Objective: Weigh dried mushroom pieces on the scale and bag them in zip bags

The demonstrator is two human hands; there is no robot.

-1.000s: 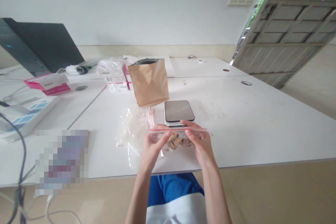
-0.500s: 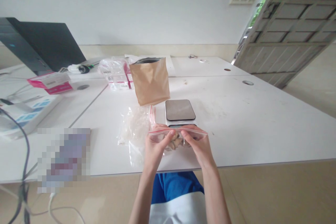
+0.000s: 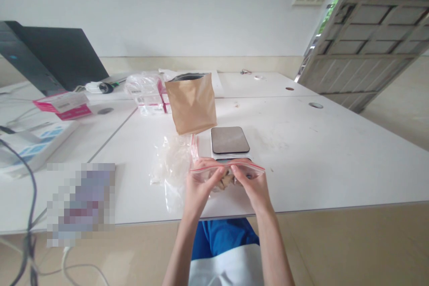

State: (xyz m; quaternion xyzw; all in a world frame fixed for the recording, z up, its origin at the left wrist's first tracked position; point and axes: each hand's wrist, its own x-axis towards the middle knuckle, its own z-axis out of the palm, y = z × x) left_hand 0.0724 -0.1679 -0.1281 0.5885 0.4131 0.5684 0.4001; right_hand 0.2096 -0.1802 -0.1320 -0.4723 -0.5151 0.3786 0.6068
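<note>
The left hand [image 3: 201, 184] and the right hand [image 3: 254, 186] are close together. Both pinch the top edge of a clear zip bag [image 3: 227, 170] with brown bits [image 3: 227, 181] inside. The bag is up near the table's near edge, just in front of a small scale [image 3: 230, 140]. A brown paper bag [image 3: 191, 105] stands to the far left of the scale. A soft clear plastic bag [image 3: 171, 165] lies on the white table [image 3: 301, 165], left of the hands.

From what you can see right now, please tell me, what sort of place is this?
Probably an office-like workroom used for small-scale packing: a digital scale, a kraft paper pouch and a resealable plastic bag are at white desks, with a laptop further back.
</note>
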